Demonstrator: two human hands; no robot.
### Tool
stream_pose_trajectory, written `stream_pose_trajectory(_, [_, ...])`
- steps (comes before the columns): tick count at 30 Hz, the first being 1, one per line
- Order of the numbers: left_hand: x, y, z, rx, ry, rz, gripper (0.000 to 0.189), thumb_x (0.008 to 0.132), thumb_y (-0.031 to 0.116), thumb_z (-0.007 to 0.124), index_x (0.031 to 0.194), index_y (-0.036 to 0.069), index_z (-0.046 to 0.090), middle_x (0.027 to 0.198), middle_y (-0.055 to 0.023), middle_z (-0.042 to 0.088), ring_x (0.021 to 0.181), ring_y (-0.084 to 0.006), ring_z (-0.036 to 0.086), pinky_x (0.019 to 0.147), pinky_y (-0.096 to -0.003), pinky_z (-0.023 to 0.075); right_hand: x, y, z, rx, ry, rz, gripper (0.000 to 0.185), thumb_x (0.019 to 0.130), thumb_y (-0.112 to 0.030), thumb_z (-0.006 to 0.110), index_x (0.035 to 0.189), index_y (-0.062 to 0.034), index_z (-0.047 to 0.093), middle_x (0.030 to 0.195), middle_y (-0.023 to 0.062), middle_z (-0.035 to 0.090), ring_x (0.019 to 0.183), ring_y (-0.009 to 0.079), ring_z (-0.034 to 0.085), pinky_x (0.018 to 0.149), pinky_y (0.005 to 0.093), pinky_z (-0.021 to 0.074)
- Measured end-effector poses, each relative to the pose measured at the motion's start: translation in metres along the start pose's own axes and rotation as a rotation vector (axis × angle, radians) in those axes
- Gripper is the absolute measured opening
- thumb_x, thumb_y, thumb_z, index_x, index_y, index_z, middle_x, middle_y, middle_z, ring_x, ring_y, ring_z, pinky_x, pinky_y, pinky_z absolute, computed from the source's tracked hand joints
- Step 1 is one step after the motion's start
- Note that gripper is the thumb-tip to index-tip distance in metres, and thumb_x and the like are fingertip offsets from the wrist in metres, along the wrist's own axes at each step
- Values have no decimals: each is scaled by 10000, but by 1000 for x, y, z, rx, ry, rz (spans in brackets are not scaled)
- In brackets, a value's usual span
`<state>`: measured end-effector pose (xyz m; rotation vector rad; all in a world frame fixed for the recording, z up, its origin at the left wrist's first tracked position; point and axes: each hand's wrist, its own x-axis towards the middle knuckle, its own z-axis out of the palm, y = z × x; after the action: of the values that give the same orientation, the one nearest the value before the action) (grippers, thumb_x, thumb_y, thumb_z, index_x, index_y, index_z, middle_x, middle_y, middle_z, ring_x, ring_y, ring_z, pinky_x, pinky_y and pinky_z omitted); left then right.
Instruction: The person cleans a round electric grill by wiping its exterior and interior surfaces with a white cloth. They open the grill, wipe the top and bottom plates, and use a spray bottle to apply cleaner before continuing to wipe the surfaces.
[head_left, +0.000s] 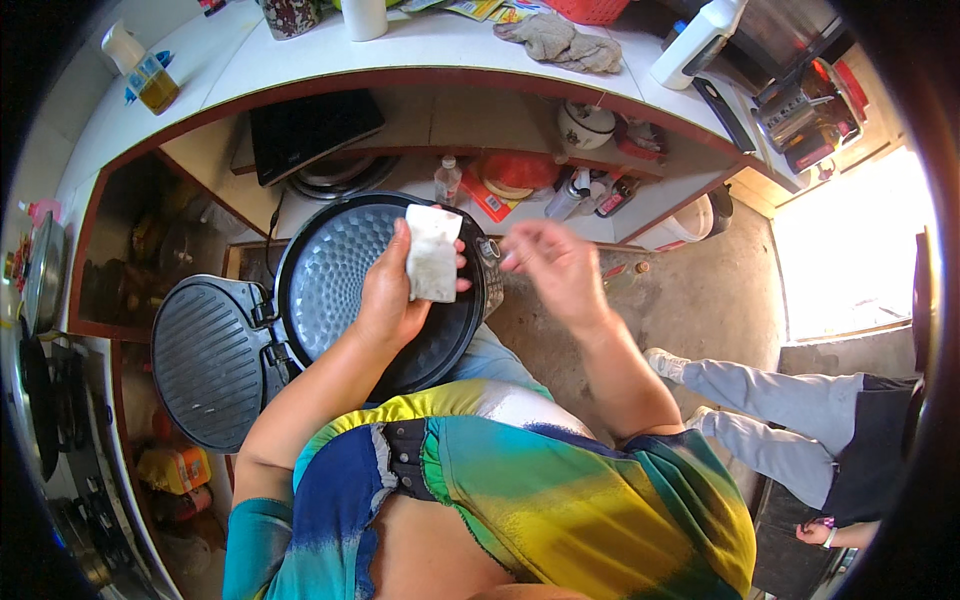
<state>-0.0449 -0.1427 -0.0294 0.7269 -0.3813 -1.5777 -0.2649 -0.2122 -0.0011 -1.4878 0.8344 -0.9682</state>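
Observation:
In the head view my left hand (388, 289) grips a whitish rectangular block (435, 253), perhaps a cleaning sponge, with grey smudges on its face. Below it lies an open round electric griddle pan (330, 255) with a dimpled dark cooking plate, resting at least partly over my lap. Its ridged lid (214, 364) is folded back to the left on hinges. My right hand (555, 266) is raised just right of the griddle's control knob (489, 249), apart from the block. Its fingers are bent and motion-blurred, and whether anything small is between them cannot be made out.
A tiled counter (450, 49) with a grey cloth (562, 43) and a spray bottle (142, 71) runs ahead. Its open shelf holds a black induction cooker (315, 131) and several bottles. Another person's legs (780, 397) are at right, near a bright doorway (847, 255).

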Motion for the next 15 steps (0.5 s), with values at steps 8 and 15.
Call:
stream_pose_trajectory(8, [-13, 9, -22, -82, -83, 14, 582, 1181, 532, 361, 1563, 116, 504, 1178, -156, 701, 930, -231, 669, 732, -366, 551, 27, -40, -45, -88, 150, -246, 319, 1061, -42, 712, 1372, 18, 670, 1223, 57, 739, 1021, 129, 725, 865, 269, 596])
stream_pose_trajectory(15, [-25, 14, -18, -51, -41, 4, 612, 1175, 539, 368, 1629, 136, 444, 1254, -150, 695, 1001, -238, 686, 805, -394, 585, 150, -132, -192, -640, 807, -646, 847, 897, -443, 906, 1441, 119, 581, 1414, 235, 645, 1332, 291, 622, 1136, 421, 495])
